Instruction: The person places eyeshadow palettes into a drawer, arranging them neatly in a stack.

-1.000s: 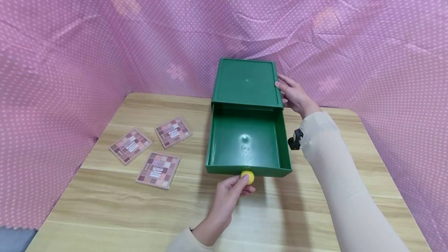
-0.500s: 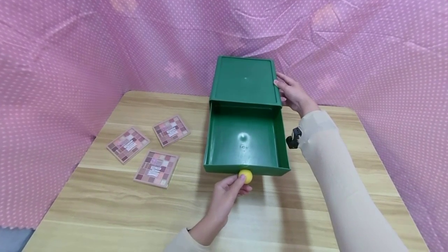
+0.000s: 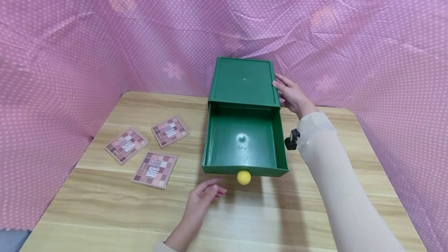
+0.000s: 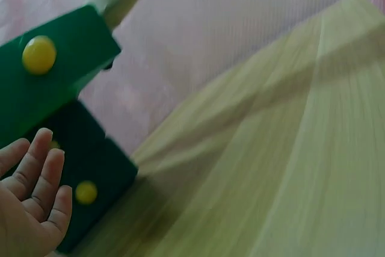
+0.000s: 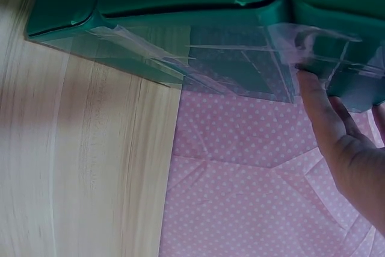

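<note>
A green drawer cabinet [image 3: 244, 81] stands toward the back of the table, its top drawer [image 3: 224, 169] pulled well out and bare inside. On the drawer's front is a round yellow knob [image 3: 244, 177]. My left hand [image 3: 201, 201] is just left of and below that knob, apart from it, fingers loose and holding nothing. Lower drawers with yellow knobs [image 4: 86, 192] show behind the left fingers in the left wrist view. My right hand [image 3: 293, 95] rests against the cabinet's right side, fingers extended along it; the right wrist view shows fingertips touching clear tape [image 5: 240, 58] there.
Three pink eyeshadow palettes [image 3: 170, 131] lie flat on the wooden table [image 3: 105, 213], left of the cabinet. Pink dotted cloth [image 3: 168, 30] hangs behind and at both sides. The extended drawer overhangs the table and casts a shadow.
My left hand has let go of the yellow knob and moved left and slightly down from it. The drawer stays out, and my right hand stays at the cabinet's side.
</note>
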Demonstrator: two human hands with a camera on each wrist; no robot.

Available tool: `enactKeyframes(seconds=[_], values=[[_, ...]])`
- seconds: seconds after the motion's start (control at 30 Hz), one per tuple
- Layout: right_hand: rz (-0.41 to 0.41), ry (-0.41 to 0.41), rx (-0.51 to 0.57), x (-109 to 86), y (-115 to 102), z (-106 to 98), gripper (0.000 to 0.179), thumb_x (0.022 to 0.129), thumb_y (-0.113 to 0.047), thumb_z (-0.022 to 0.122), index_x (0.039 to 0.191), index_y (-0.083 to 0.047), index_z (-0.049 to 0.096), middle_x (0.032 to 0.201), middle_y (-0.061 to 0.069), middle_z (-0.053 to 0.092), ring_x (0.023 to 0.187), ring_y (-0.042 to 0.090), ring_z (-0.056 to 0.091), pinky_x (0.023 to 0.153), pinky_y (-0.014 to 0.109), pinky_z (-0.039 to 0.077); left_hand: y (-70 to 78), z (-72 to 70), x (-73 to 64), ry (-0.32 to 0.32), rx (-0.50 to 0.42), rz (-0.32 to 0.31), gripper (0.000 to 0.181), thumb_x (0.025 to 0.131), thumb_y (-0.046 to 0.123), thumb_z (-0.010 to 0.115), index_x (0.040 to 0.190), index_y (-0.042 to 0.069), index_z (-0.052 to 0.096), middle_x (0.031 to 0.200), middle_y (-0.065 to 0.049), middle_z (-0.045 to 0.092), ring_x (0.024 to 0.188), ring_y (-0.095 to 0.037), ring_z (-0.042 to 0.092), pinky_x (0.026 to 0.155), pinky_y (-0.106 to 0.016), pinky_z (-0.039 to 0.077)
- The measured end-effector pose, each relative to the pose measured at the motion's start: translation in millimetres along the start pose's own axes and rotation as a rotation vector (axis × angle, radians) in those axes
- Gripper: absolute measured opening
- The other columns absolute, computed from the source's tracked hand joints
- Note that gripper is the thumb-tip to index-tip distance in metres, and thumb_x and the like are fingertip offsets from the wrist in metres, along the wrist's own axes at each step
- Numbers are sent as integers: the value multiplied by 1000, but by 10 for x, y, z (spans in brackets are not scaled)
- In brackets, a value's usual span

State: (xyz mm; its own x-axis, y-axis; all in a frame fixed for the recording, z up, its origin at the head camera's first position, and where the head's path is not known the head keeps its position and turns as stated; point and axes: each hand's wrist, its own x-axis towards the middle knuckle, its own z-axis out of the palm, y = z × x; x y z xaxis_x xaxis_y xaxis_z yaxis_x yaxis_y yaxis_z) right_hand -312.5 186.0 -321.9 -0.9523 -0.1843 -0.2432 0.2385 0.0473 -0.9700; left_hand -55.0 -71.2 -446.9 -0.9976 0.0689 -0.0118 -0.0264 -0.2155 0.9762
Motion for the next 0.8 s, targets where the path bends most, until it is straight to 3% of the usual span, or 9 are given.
enactKeyframes(seconds=[0.17, 0.23, 0.47, 0.53, 0.67, 0.77, 0.8], values=[[-2, 5, 1, 8, 1, 7, 48, 87, -34, 46, 133, -32, 32, 86, 4, 51, 64, 11, 50, 48, 21, 39, -101, -292, 6, 97, 61, 49, 36, 85, 13, 54, 112, -11, 46, 90, -17, 60, 84, -30, 57, 77, -37, 46], [-1, 8, 0, 9, 2, 9, 48, 87, -34, 46, 133, -32, 32, 82, 3, 51, 61, 10, 49, 47, 21, 39, -114, -398, 12, 164, 83, 55, 37, 83, 12, 56, 113, -9, 46, 92, -17, 59, 85, -29, 57, 76, -34, 47], [1, 28, -2, 18, 4, 9, 48, 87, -35, 46, 133, -32, 32, 86, 3, 50, 62, 9, 49, 46, 19, 38, -19, -750, 74, 339, 239, 33, 41, 80, 11, 61, 116, -1, 47, 101, -15, 55, 86, -16, 52, 77, -20, 44], [0, 32, 0, 24, 4, 8, 48, 87, -34, 46, 133, -32, 32, 87, 4, 50, 62, 9, 49, 45, 19, 38, -5, -858, 103, 376, 314, 38, 45, 79, 11, 63, 119, -1, 45, 106, -16, 53, 91, -17, 50, 82, -23, 41], [0, 34, -2, 26, 0, 19, 48, 87, -35, 46, 133, -32, 32, 86, 4, 50, 60, 8, 48, 45, 18, 38, -192, -1190, 187, 437, 478, 38, 62, 74, 24, 68, 127, 10, 40, 119, -9, 46, 105, -21, 42, 93, -33, 33], [1, 34, -3, 30, -3, 26, 48, 87, -35, 46, 133, -32, 31, 85, 4, 50, 59, 8, 47, 44, 19, 37, -204, -1341, 216, 458, 575, 25, 72, 71, 28, 71, 130, 11, 34, 127, -13, 37, 112, -30, 36, 95, -45, 27], [1, 34, -4, 33, -4, 28, 48, 88, -35, 45, 133, -31, 31, 84, 4, 50, 57, 8, 47, 44, 19, 37, -124, -1334, 207, 458, 605, 19, 75, 70, 27, 71, 131, 7, 32, 129, -18, 32, 114, -35, 32, 95, -48, 25]])
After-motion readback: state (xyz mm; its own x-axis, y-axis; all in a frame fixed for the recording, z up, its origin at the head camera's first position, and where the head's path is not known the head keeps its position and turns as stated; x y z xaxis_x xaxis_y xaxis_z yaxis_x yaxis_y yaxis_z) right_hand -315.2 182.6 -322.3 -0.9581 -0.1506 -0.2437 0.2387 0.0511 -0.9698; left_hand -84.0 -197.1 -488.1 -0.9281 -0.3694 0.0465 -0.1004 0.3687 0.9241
